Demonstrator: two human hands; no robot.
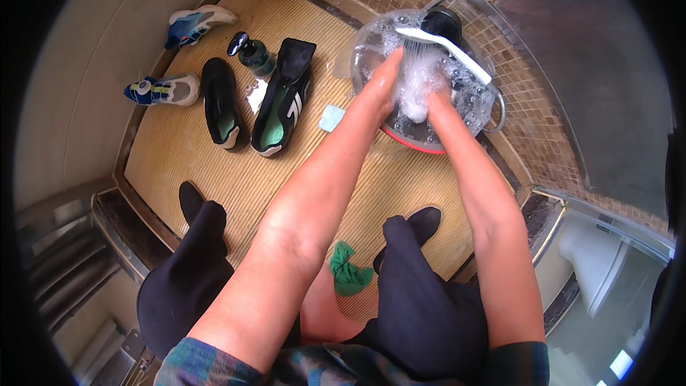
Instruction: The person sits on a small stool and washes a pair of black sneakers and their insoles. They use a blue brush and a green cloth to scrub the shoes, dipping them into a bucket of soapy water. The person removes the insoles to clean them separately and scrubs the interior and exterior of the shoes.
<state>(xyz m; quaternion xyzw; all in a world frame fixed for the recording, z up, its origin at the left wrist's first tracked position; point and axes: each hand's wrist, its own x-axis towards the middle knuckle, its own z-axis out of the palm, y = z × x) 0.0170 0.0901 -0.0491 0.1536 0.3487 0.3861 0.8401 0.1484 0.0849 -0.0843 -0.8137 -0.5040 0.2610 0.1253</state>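
Observation:
Both of my hands are in a grey basin with a red lower edge (412,146), full of soapy water. My left hand (390,78) is on the left side of a white, foam-covered mass (415,91), its fingers partly hidden. On the other side, my right hand (439,94) reaches into the same foam, and suds cover its fingers. Whether a cloth or only lather lies between them is unclear. Across the basin rests a white hand shower (455,52), with fine streams falling from its head. A black rounded object (442,24) sits at the basin's far rim.
Left of the basin lies a pale blue block (331,118). Farther left stand a pair of black shoes (281,104) with green insoles, a dark pump bottle (257,58) and blue-and-white sneakers (166,90). A green cloth (349,271) lies between my feet on the ribbed mat (423,182).

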